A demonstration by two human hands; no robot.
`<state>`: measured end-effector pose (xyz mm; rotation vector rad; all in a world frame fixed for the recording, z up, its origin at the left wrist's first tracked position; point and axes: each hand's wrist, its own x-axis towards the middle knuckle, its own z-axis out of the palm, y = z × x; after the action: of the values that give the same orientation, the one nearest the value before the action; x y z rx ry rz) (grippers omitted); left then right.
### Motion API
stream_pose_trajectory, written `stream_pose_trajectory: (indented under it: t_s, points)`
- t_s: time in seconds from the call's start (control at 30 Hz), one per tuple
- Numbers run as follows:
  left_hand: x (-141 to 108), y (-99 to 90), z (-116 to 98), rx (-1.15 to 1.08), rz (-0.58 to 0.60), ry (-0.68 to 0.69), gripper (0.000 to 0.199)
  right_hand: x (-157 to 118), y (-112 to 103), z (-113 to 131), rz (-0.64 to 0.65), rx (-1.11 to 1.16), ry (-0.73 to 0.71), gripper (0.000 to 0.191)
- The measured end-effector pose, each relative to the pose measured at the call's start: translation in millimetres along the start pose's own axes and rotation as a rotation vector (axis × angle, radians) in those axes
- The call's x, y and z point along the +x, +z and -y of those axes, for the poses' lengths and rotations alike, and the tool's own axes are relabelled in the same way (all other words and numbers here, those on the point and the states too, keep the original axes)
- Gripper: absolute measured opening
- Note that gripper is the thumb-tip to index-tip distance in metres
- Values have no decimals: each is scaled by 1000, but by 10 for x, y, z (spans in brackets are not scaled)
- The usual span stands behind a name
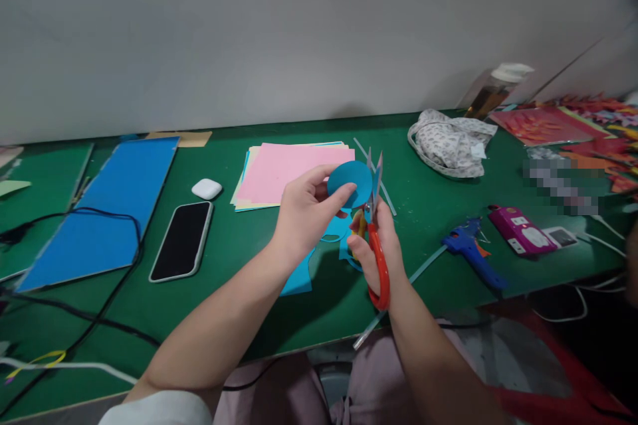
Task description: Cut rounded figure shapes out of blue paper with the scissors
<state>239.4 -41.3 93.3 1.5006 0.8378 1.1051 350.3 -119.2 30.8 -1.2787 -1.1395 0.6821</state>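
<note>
My left hand (312, 209) pinches a round blue paper disc (343, 179) between thumb and fingers, above the table. Close by on the right, my right hand (381, 246) grips red-handled scissors (379, 272), their blades parted and pointing away from me beside the disc's right edge. Whether the blades touch the paper I cannot tell. Beneath the hands lie blue paper offcuts (299, 279), some with curved cut edges. Behind my left hand rests a stack of coloured paper sheets (284, 169), pink on top.
Left on the green table are a phone (183, 242), a white earbud case (207, 189), a blue board (107, 206) and black cables (94, 322). To the right are a blue glue gun (471, 252), a purple box (521, 229), a patterned cloth pouch (448, 143) and a bottle (496, 89).
</note>
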Motion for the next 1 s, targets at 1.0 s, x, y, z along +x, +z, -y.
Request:
stream_pose_trajectory:
  t_s: [1.0]
  points:
    - [51, -84, -34, 43, 8, 18, 32, 5, 2, -73, 33, -16, -4, 67]
